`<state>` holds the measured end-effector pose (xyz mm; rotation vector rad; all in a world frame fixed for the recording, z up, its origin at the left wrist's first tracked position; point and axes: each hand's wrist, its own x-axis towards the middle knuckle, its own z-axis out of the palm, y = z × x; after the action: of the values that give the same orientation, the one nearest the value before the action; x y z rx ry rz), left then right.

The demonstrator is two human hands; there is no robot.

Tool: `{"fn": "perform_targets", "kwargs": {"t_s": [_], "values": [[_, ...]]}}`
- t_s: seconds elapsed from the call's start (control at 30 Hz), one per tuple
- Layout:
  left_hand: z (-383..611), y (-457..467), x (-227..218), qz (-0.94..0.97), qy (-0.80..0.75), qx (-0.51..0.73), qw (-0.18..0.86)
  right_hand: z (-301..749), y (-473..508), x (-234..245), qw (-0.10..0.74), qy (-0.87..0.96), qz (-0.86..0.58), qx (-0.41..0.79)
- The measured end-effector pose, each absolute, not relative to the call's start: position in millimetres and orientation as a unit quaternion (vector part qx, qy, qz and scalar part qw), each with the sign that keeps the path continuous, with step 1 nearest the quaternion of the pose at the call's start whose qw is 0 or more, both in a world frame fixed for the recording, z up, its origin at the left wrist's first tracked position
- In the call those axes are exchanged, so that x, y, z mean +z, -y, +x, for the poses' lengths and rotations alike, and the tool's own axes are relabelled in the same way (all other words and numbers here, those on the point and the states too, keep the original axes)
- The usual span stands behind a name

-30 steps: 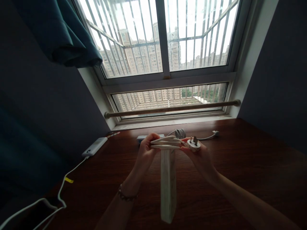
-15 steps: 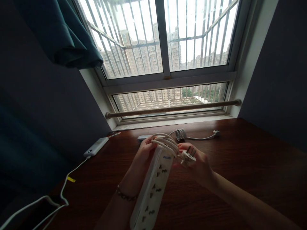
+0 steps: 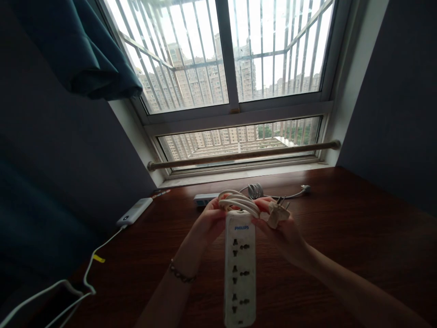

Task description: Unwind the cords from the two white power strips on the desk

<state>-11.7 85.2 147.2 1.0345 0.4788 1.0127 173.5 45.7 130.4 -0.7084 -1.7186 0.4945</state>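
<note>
A white Philips power strip (image 3: pixel 240 269) hangs below my hands, its sockets facing me. Its cord (image 3: pixel 237 200) is gathered in loops at the strip's top end. My left hand (image 3: pixel 212 218) is closed on the left side of the loops, with some fingers hidden behind them. On the other side, my right hand (image 3: pixel 278 232) is closed on the right part of the coiled cord. The white three-pin plug (image 3: pixel 278 215) lies against the right hand's fingers, with its prongs pointing up and to the right.
Behind my hands on the dark wooden table (image 3: pixel 341 246) lies another power strip (image 3: pixel 205 199) with a coiled grey cord (image 3: pixel 255 191) and plug (image 3: pixel 306 189). To the left is a white power bank (image 3: pixel 136 212) with a cable (image 3: pixel 89 269). A window with a rail (image 3: pixel 239 156) stands beyond.
The power strip has swung from a tilt to nearly upright, its lower end moving right. The plug has turned and shifted slightly up and right with my right hand.
</note>
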Motion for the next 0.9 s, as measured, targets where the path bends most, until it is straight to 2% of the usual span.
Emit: {"fn": "perform_targets", "kwargs": {"t_s": [0.2, 0.43, 0.6, 0.73, 0.9], "values": [[-17, -87, 151, 0.505, -0.180, 0.420, 0.732, 174, -44, 131, 0.585, 0.703, -0.316, 0.253], [-21, -83, 156, 0.665, -0.312, 0.443, 0.515, 170, -43, 127, 0.550, 0.723, -0.298, 0.293], [-26, -75, 163, 0.710, -0.322, 0.395, 0.487, 169, -40, 128, 0.554, 0.734, -0.273, 0.282], [-21, -69, 163, 0.647, -0.296, 0.505, 0.489, 168, -41, 128, 0.568, 0.719, -0.288, 0.277], [-12, -69, 158, 0.469, -0.314, 0.663, 0.492, 159, -41, 122, 0.501, 0.746, -0.311, 0.310]]}}
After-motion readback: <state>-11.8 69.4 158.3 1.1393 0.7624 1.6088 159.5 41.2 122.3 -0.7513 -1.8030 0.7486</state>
